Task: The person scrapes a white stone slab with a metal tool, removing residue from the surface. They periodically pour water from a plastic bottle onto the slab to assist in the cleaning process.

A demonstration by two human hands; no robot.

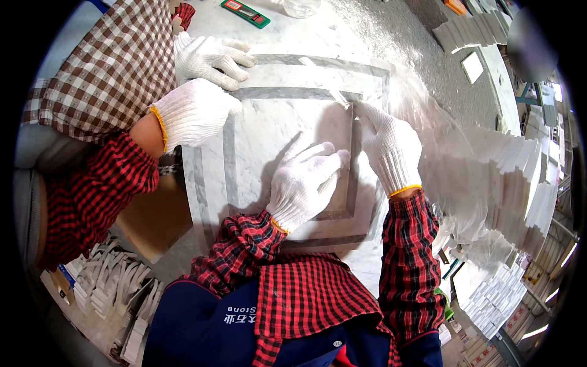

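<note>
A square marble panel, white with inlaid grey bands, lies in front of me. My left hand, in a white knit glove, is open over the panel, its fingers apart. At the panel's upper right, my right hand has its fingers closed together by the corner of the inner grey band. What those fingertips hold, if anything, is too small to make out. Just beside them lies a small white strip. A co-worker's two gloved hands rest at the panel's upper left.
Clear plastic sheeting bunches along the panel's right side, with stacked white slabs beyond. A green flat package lies at the far edge. Cut strips are piled at lower left, near a brown board.
</note>
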